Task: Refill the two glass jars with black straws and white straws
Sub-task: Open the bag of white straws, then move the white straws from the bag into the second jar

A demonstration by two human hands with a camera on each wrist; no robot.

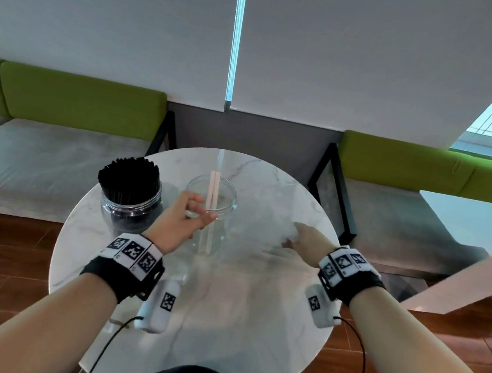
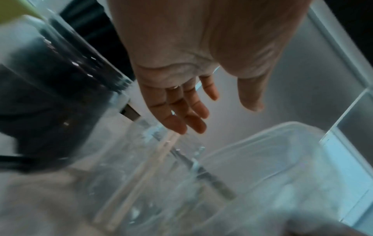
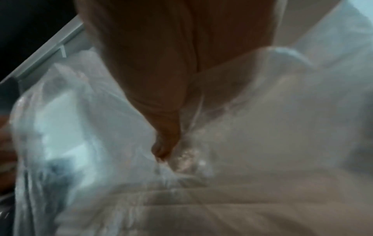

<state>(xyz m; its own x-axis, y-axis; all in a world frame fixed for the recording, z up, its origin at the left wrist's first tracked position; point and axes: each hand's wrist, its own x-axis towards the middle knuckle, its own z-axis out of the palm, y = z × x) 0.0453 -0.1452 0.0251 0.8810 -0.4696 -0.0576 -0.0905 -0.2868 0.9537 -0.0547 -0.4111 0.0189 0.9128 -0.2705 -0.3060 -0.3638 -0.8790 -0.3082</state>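
Two glass jars stand on the round marble table. The left jar is packed with black straws. The clear jar holds two white straws. My left hand hovers at the clear jar's near-left rim. In the left wrist view, the left hand has straight fingers and holds nothing. My right hand reaches into blurred clear plastic packaging to the right of the jar. In the right wrist view, the right hand is wrapped in plastic film and its grip is unclear.
Benches with green backs run along the wall behind the table. A second white table stands at the right. Wooden floor surrounds the table. Black cables trail from both wrist cameras over the near table edge.
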